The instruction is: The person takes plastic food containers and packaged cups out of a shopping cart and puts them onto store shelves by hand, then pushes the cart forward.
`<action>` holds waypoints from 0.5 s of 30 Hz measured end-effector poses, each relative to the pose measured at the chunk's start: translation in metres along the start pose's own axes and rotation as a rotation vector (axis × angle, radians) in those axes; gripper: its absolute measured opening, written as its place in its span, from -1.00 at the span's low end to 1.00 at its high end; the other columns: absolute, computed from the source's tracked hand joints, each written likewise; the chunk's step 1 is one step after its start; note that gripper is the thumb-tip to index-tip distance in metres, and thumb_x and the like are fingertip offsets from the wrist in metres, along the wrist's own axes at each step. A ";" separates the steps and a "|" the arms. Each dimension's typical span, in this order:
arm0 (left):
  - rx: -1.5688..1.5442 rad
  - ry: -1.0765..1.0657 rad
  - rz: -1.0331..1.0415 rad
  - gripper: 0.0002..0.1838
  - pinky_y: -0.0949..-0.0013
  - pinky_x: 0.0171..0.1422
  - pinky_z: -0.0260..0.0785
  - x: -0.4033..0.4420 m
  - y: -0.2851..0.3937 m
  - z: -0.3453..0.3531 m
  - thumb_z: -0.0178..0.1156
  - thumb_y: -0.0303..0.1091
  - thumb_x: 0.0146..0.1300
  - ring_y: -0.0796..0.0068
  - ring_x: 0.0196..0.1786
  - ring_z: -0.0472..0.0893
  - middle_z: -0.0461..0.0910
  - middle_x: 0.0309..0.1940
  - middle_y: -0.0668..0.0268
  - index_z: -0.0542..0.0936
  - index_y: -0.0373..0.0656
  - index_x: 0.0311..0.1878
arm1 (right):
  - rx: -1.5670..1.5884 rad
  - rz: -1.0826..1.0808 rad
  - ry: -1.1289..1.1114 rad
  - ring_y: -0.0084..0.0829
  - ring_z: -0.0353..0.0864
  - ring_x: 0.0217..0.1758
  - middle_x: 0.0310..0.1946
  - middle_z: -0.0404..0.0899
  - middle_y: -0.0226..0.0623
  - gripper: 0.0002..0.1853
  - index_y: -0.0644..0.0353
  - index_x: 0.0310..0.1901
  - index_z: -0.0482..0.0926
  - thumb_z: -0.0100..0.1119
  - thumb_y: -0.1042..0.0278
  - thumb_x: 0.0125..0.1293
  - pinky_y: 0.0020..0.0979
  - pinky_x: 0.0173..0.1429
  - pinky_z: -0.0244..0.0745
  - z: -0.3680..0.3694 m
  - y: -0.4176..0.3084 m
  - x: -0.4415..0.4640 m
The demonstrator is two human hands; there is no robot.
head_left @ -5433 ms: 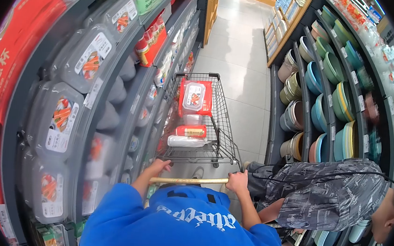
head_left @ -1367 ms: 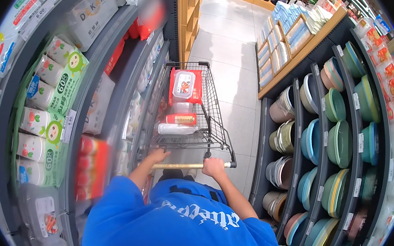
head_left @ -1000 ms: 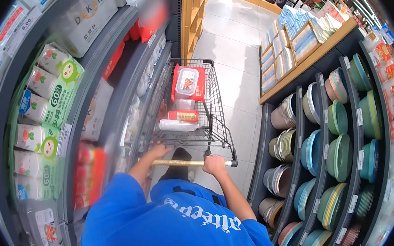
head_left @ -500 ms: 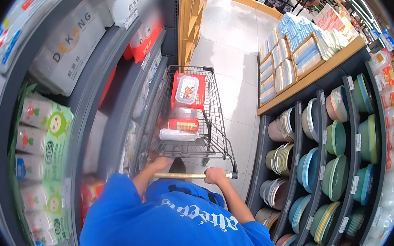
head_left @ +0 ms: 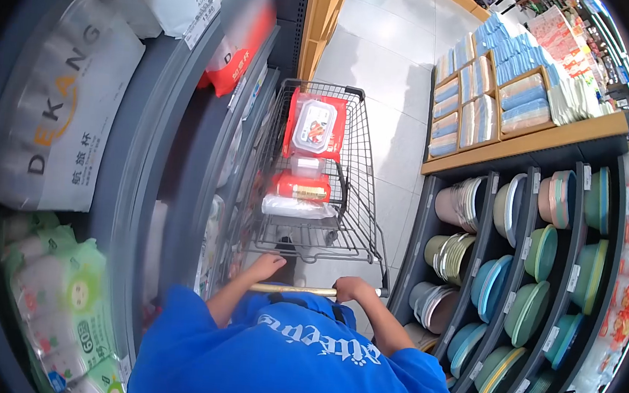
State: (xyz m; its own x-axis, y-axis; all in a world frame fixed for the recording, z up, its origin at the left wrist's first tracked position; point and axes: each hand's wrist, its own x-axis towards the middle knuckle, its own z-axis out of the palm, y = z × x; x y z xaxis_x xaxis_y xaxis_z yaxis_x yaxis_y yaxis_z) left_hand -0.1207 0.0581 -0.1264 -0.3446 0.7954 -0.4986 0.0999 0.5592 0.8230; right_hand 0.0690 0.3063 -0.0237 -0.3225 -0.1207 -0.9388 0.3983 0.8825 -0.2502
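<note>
A wire shopping cart (head_left: 366,201) stands before me. My right hand (head_left: 351,288) is closed around the right end of its pale handle (head_left: 295,290). Just past the left part of that handle, my left hand (head_left: 268,266) hovers apart from it, fingers loosely extended and holding nothing. Inside the cart lies a clear plastic container pack (head_left: 315,126) on a red package (head_left: 338,135). Nearer to me are a small clear pack (head_left: 306,167), a red roll-shaped package (head_left: 302,187) and a white wrapped roll (head_left: 297,208).
Close on the left runs a shelf with bagged cups (head_left: 75,108) and green-wrapped rolls (head_left: 58,309). On the right, stacked plastic basins (head_left: 529,305) fill a rack below folded towels (head_left: 521,102). Grey tiled floor (head_left: 386,60) stretches ahead between wooden shelving and the towel display.
The view has shifted forward and turned slightly, so the left shelf's bags look nearer. My left hand has moved a little right. My right hand stays on the handle.
</note>
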 end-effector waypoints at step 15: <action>-0.009 -0.096 -0.064 -0.65 0.15 0.20 0.48 -0.004 0.009 -0.010 0.10 -0.15 0.43 0.01 0.08 0.66 0.69 -0.01 0.05 0.71 -0.22 -0.03 | 0.679 -0.096 0.931 -0.16 0.72 -0.08 -0.16 0.71 -0.04 -0.50 0.28 0.07 0.61 0.38 0.07 0.23 -0.22 0.06 0.58 -0.178 0.051 0.174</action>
State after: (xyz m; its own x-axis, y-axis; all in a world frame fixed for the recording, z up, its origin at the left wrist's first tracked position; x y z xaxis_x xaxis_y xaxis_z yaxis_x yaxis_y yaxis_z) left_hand -0.1279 0.0574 -0.1142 -0.2587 0.7771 -0.5737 0.0724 0.6079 0.7907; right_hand -0.1198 0.4116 -0.1579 -0.7717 0.4571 -0.4422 0.6266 0.4274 -0.6517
